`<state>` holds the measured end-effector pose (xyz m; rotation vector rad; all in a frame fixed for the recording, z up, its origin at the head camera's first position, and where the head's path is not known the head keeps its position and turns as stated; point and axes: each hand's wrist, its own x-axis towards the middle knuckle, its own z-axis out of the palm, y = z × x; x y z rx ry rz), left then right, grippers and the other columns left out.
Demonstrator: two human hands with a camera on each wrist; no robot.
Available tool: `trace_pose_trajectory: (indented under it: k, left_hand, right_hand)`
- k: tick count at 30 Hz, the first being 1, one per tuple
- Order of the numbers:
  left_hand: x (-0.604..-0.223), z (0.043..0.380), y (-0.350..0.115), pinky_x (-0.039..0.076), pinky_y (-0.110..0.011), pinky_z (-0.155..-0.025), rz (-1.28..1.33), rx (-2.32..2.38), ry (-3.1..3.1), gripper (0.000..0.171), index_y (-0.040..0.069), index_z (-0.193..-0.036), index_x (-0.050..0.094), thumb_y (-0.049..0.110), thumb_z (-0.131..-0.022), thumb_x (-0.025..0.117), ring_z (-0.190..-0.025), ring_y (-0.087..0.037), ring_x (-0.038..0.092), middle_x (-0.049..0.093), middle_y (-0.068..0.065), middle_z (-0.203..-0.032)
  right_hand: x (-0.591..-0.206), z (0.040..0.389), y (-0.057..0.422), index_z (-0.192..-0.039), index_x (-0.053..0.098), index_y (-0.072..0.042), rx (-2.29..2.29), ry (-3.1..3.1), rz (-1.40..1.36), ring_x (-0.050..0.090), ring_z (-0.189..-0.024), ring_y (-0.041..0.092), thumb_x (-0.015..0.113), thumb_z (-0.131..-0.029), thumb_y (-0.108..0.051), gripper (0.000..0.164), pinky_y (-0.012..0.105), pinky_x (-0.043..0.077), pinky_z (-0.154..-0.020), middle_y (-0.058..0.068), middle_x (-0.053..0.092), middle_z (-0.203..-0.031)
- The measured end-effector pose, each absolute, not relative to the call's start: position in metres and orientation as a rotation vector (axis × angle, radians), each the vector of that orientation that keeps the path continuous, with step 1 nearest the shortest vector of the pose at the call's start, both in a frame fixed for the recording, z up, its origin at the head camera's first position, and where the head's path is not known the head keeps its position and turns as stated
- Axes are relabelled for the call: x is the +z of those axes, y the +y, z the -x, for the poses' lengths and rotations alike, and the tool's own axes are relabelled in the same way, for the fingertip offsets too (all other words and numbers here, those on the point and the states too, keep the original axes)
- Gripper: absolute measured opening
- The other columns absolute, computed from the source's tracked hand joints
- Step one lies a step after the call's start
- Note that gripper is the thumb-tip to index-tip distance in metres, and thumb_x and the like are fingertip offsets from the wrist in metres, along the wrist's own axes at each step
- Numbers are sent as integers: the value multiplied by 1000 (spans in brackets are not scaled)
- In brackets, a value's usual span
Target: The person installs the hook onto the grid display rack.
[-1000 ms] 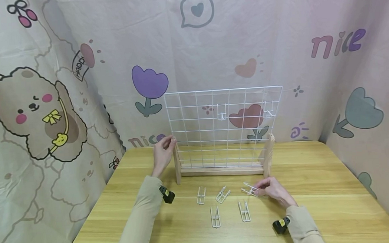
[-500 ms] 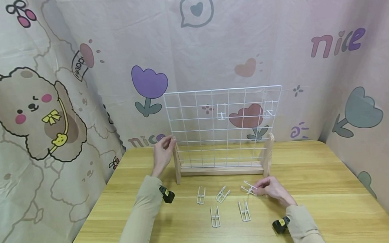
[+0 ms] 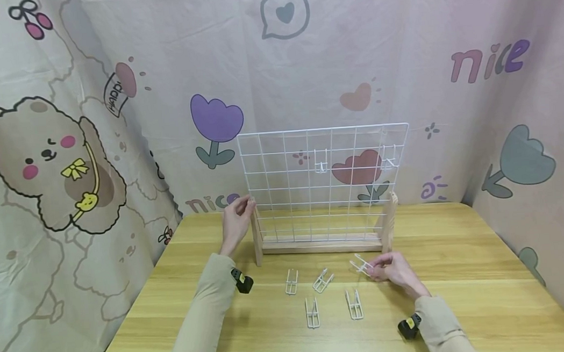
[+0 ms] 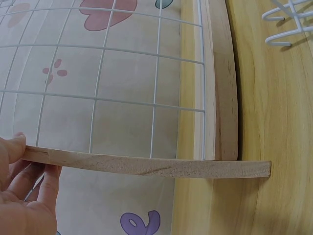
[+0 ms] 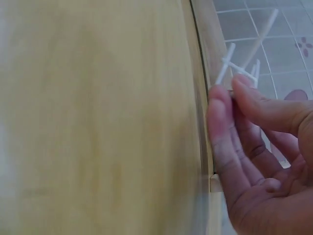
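Note:
A white wire grid panel (image 3: 323, 129) stands upright in a wooden stand (image 3: 322, 247). My left hand (image 3: 236, 222) grips the top of the stand's left side post (image 4: 146, 165), thumb on one face and fingers on the other in the left wrist view. In front of the stand's right end, my right hand (image 3: 398, 274) pinches a white wire hook (image 3: 360, 263) between thumb and fingers. The right wrist view shows its prongs (image 5: 264, 36) pointing away past the fingertips; the pinched part is covered. Two similar hooks hang on the grid, a middle hook (image 3: 321, 167) and a right hook (image 3: 389, 162).
Several more white hooks lie on the wooden table: a left hook (image 3: 292, 282), a slanted hook (image 3: 323, 280), a front hook (image 3: 312, 313) and a right-hand hook (image 3: 354, 304). A printed curtain (image 3: 276, 79) hangs behind the table.
My right hand has raised its hook slightly off the table and moved it a little toward the stand. My left hand keeps its place on the post.

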<state>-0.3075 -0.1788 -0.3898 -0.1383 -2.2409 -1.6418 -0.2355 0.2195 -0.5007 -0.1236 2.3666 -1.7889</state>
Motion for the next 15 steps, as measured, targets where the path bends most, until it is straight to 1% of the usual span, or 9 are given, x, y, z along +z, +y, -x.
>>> trace_pose_trajectory:
  k: [3,6,10,15]
  left_hand:
    - [-392,310,-180,52,-45,-108,143,-1633,-2237,39,-3,-135,59,15,-101,62,-125,-38,63,63,-25,-134]
    - [-394,310,-181,53,-44,-107,145,-1635,-2228,38,-2,-134,60,16,-101,63,-124,-36,64,65,-23,-133]
    - [-393,310,-180,54,-43,-106,136,-1624,-2225,37,-1,-133,62,16,-100,64,-123,-35,65,66,-22,-132]
    - [-392,309,-180,53,-45,-106,143,-1626,-2226,37,-2,-133,61,16,-100,64,-123,-36,65,66,-23,-132]
  right_hand:
    - [-498,237,218,-105,64,21,-1811,2367,146,72,-70,13,74,-84,5,28,27,65,-69,5,72,-79]
    - [-494,237,215,-104,66,20,-1805,2419,184,71,-70,12,75,-85,2,28,27,65,-69,6,72,-80]
    - [-488,238,211,-100,68,16,-1781,2514,235,71,-69,11,77,-84,0,25,27,64,-67,12,73,-81]
    - [-481,237,205,-102,68,15,-1808,2506,260,74,-73,18,75,-86,-1,24,33,65,-71,21,75,-88]
